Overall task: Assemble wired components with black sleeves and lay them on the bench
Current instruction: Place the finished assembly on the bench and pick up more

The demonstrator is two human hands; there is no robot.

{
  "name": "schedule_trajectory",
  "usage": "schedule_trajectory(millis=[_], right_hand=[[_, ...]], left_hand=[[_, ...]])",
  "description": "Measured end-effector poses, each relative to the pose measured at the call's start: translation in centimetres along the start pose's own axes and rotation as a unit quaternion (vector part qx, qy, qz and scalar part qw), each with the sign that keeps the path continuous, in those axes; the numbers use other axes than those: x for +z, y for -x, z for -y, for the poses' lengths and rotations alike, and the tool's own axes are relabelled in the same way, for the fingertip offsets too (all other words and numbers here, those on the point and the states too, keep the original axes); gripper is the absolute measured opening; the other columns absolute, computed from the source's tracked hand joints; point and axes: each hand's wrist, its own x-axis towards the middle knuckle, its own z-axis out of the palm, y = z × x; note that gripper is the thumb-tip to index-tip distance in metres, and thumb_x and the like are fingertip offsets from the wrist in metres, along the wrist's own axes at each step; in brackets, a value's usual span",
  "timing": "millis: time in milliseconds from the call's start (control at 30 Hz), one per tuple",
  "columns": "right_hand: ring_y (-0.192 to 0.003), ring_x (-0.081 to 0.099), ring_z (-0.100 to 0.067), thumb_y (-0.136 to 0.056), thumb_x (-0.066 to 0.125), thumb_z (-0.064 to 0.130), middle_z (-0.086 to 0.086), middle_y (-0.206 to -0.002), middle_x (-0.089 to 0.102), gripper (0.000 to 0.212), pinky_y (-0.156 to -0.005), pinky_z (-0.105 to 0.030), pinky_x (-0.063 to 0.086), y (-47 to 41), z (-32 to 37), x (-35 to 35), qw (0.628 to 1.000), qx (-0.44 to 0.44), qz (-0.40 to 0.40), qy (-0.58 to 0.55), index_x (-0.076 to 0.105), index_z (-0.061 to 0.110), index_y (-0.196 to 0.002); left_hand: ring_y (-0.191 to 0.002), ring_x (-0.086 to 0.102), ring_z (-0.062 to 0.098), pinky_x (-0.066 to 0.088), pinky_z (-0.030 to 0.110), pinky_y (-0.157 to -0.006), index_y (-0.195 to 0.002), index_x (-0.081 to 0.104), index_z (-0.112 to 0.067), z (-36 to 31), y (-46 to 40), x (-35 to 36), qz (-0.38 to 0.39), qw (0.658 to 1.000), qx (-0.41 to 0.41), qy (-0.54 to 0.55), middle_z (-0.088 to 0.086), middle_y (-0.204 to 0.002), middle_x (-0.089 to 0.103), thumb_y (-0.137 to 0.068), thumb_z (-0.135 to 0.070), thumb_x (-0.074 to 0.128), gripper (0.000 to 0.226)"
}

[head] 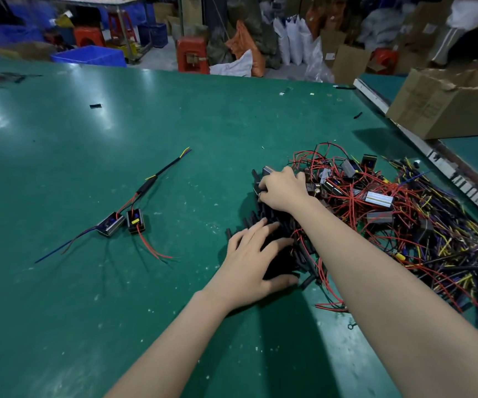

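On the green bench (94, 173), head view, the only view supplied: a finished assembly (134, 209) lies left of centre, two small modules side by side with red and blue leads and a black sleeve running up its cable. It sits well apart from the working heap.

Risk, judged from the layout: the tangled pile of wired components (390, 214) is densely interlaced, so lifting one unit would likely drag neighbours with it, scatter the loose black sleeves (283, 254) or pull leads toward the bench edge. A snagged red wire could strain at its joint. The stray sleeve (95, 106) far up the bench shows that pieces stray from the heap.

The right hand (282, 188) reaches into the near side of the pile with fingers curled; it appears to grip a small module, though the fingertips are hidden and the item cannot be identified with certainty. The left hand (249, 262) lies flat, fingers spread and fairly straight, resting on the sleeves and holding nothing evident.
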Motion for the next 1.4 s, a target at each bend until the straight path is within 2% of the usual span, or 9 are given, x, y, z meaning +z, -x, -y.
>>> schedule_trajectory(millis=[100,167,300,433,533,667,1000,1233,1400], right_hand=[[-0.123,0.037,-0.031,-0.090,0.053,0.031,-0.002,-0.115,0.063,0.020,-0.096,-0.045,0.027,-0.2,0.4,-0.7,0.998,0.035,-0.039,-0.041,0.070,0.029,-0.101],[-0.121,0.040,-0.032,-0.092,0.053,0.031,-0.003,-0.116,0.063,0.021,-0.095,-0.045,0.029,-0.6,0.8,-1.2,0.990,0.050,-0.103,-0.085,0.069,0.029,-0.105],[-0.120,0.042,-0.029,-0.094,0.052,0.028,-0.004,-0.124,0.056,0.027,-0.094,-0.041,0.034,-1.2,2.7,-1.3,0.982,-0.050,-0.167,-0.076,0.062,0.024,-0.118],[-0.121,0.045,-0.027,-0.093,0.047,0.024,-0.003,-0.124,0.055,0.031,-0.093,-0.041,0.033,-1.4,4.8,0.5,0.982,-0.162,-0.075,0.057,0.059,0.026,-0.121],[-0.117,0.052,-0.028,-0.092,0.043,0.017,-0.006,-0.123,0.053,0.035,-0.091,-0.045,0.036,-1.7,4.8,1.0,0.987,-0.156,-0.034,0.018,0.058,0.025,-0.123],[-0.112,0.054,-0.029,-0.093,0.043,0.019,-0.006,-0.119,0.056,0.033,-0.090,-0.042,0.043,-2.3,3.2,0.4,0.982,-0.108,-0.111,-0.107,0.060,0.024,-0.121],[-0.119,0.046,-0.030,-0.093,0.043,0.021,-0.009,-0.126,0.053,0.036,-0.095,-0.043,0.033,-6.4,1.7,-1.6,0.993,-0.061,-0.100,-0.008,0.059,0.021,-0.124],[-0.121,0.051,-0.028,-0.093,0.046,0.018,-0.007,-0.128,0.061,0.034,-0.099,-0.040,0.035,-8.6,1.5,-1.8,0.997,-0.068,0.019,0.029,0.063,0.024,-0.122],[-0.112,0.057,-0.027,-0.089,0.055,0.020,-0.005,-0.119,0.066,0.026,-0.095,-0.038,0.047,-8.2,1.2,-1.7,0.992,-0.111,0.055,-0.010,0.068,0.022,-0.112]], left_hand=[[-0.141,0.027,0.015,0.016,0.030,-0.105,-0.125,0.057,-0.027,0.2,0.1,-0.2,-0.081,0.995,-0.034,0.040,-0.004,-0.140,0.046,-0.084,-0.057,0.049,0.052],[-0.132,0.040,0.014,0.021,0.027,-0.098,-0.115,0.064,-0.022,0.4,0.1,-0.6,-0.157,0.983,-0.076,0.056,-0.004,-0.128,0.056,-0.087,-0.046,0.049,0.040],[-0.126,0.049,0.017,0.024,0.028,-0.095,-0.108,0.067,-0.018,0.8,0.0,-0.9,-0.237,0.954,-0.179,0.042,-0.003,-0.121,0.061,-0.085,-0.025,0.056,0.027],[-0.141,0.026,0.022,0.017,0.036,-0.110,-0.137,0.047,-0.020,1.4,-0.2,-0.8,-0.129,0.949,-0.285,0.031,0.006,-0.150,0.036,-0.094,-0.036,0.049,0.046],[-0.144,0.019,0.017,0.014,0.032,-0.112,-0.143,0.037,-0.022,1.8,-0.3,-0.5,-0.081,0.957,-0.274,0.044,0.003,-0.156,0.026,-0.096,-0.043,0.043,0.052],[-0.140,0.026,0.014,0.017,0.031,-0.110,-0.138,0.044,-0.026,1.9,-0.3,-0.7,-0.080,0.957,-0.273,0.059,-0.004,-0.153,0.031,-0.095,-0.044,0.043,0.046],[-0.131,0.037,0.007,0.017,0.026,-0.107,-0.126,0.055,-0.029,2.2,-0.3,-0.8,-0.091,0.953,-0.280,0.070,-0.014,-0.143,0.042,-0.094,-0.040,0.048,0.035],[-0.132,0.035,0.002,0.016,0.020,-0.105,-0.126,0.055,-0.032,2.4,-0.3,-0.8,-0.085,0.957,-0.272,0.056,-0.018,-0.139,0.047,-0.093,-0.039,0.050,0.034],[-0.129,0.037,0.002,0.019,0.023,-0.105,-0.130,0.048,-0.034,2.4,-0.3,-0.8,-0.095,0.950,-0.285,0.082,-0.019,-0.140,0.044,-0.092,-0.043,0.048,0.038]])
